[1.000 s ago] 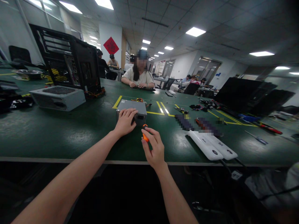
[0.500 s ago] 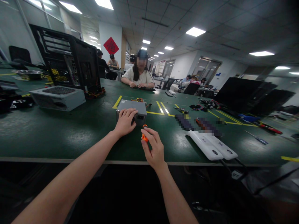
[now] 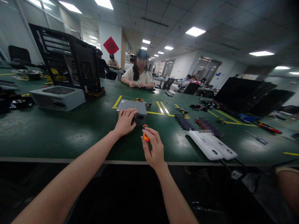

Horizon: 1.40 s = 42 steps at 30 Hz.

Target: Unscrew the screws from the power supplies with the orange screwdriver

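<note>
A grey computer power supply [image 3: 132, 106] lies on the green table in front of me. My left hand [image 3: 126, 121] is closed on its near left part, fingers over the top and thumb down the near face. In my right hand [image 3: 153, 146] the thumb and fingers pinch the orange and black handle of a screwdriver [image 3: 146, 136]. Its thin shaft points away from me at the right end of the power supply's near face, beside the dark socket [image 3: 140, 117]. Whether the tip touches a screw is too small to tell. Coloured cables [image 3: 138, 100] show behind the power supply.
Left stand another power supply [image 3: 59, 98] and an open black computer case [image 3: 70, 59]. White devices [image 3: 205, 146], a loose screwdriver [image 3: 257, 137], red-handled pliers [image 3: 271, 128] and dark panels [image 3: 243, 95] lie right. A person [image 3: 140, 73] sits opposite.
The screwdriver handle has turned slightly in my right fingers. My left hand and the power supply stay put. Part of another person's limb has come into view at the lower right edge.
</note>
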Motion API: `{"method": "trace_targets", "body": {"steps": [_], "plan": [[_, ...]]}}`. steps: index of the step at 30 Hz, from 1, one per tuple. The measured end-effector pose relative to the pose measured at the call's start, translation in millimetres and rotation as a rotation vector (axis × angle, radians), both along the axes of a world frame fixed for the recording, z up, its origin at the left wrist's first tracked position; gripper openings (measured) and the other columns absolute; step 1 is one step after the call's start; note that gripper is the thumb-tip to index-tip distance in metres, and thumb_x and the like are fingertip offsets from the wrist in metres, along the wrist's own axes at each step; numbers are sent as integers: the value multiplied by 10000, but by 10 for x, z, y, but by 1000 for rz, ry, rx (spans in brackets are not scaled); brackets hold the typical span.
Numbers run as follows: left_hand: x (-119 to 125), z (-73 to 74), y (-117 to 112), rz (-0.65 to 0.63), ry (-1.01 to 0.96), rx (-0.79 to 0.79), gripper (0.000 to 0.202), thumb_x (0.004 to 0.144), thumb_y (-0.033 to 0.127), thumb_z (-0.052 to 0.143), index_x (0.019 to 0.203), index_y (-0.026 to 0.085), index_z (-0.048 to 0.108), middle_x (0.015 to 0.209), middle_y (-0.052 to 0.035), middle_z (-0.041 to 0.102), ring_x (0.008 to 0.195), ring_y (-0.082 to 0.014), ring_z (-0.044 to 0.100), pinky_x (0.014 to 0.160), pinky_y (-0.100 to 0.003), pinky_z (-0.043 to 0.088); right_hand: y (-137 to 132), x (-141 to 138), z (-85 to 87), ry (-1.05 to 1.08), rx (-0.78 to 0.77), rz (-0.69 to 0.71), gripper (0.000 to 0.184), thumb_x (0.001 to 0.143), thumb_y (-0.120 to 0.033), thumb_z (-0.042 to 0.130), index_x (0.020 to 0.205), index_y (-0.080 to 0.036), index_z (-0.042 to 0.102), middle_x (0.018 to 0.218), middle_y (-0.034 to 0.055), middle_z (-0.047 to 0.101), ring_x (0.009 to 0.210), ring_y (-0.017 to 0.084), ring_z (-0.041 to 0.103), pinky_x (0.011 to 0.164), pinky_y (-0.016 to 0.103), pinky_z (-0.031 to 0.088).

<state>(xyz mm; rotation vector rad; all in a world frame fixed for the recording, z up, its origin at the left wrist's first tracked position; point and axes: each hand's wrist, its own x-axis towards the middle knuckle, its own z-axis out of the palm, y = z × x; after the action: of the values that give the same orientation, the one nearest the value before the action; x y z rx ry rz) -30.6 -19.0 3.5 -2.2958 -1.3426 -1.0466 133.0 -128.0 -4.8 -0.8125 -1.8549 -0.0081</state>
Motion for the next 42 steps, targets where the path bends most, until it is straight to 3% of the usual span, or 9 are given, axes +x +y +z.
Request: {"method": "trace_targets", "body": {"steps": [7, 13, 18, 24, 30, 33, 39, 42], "plan": [[4, 4, -3, 1, -5, -8, 496, 738, 195, 468, 1233, 215, 441, 1311, -67, 464, 1231, -233, 376, 1059, -423, 191, 42, 1, -27, 24, 87, -37, 235, 834, -221, 550, 1064, -205, 509, 1092, 89, 566, 1025, 181, 566, 849, 356, 499], [-3, 5, -4, 0, 1, 3, 489, 740, 201, 473, 1228, 210, 444, 1308, -66, 466, 1227, -225, 379, 1059, -411, 193, 61, -21, -60, 197, -16, 25, 296, 828, -207, 543, 1099, -192, 424, 1159, 117, 521, 1017, 179, 573, 804, 361, 536], [-5, -4, 10, 3, 7, 7, 487, 741, 219, 482, 1226, 210, 443, 1306, -66, 465, 1228, -222, 377, 1062, -406, 192, 55, -7, -59, 95, 77, -92, 332, 870, -175, 457, 1196, -237, 455, 1131, 93, 515, 1046, 184, 539, 816, 368, 532], [-5, -5, 8, 6, 7, 5, 495, 735, 208, 482, 1229, 211, 441, 1309, -67, 461, 1229, -224, 376, 1064, -408, 191, 59, 9, -71, 67, 84, -250, 172, 884, -196, 439, 977, -209, 583, 1031, 73, 461, 792, 120, 559, 690, 293, 521], [0, -1, 2, 2, -5, 0, 491, 738, 203, 472, 1228, 210, 447, 1311, -69, 459, 1231, -225, 374, 1067, -412, 186, 71, -67, -41, -137, 173, -341, 207, 849, -130, 453, 1046, -182, 490, 1135, 123, 500, 1065, 222, 469, 855, 415, 445], [1, 6, -4, -1, -7, -21, 501, 738, 204, 468, 1238, 221, 441, 1316, -66, 457, 1236, -233, 367, 1067, -424, 183, 106, -86, -37, -166, 225, -345, 234, 864, -102, 425, 1077, -191, 464, 1172, 116, 530, 1109, 208, 461, 888, 402, 425], [-10, 12, -6, -11, -9, -15, 506, 737, 204, 468, 1242, 216, 440, 1311, -73, 461, 1232, -233, 373, 1064, -424, 189, 152, -33, 72, -198, 205, -454, 141, 875, -267, 492, 990, -202, 540, 1003, 93, 616, 905, 187, 570, 778, 334, 448], [-12, 12, -4, -16, -13, -27, 510, 736, 200, 468, 1244, 222, 437, 1315, -70, 459, 1235, -234, 370, 1063, -428, 188, 118, -52, 156, -254, 171, -444, 174, 878, -281, 466, 1002, -189, 547, 1008, 102, 605, 929, 201, 559, 805, 355, 440]]}}
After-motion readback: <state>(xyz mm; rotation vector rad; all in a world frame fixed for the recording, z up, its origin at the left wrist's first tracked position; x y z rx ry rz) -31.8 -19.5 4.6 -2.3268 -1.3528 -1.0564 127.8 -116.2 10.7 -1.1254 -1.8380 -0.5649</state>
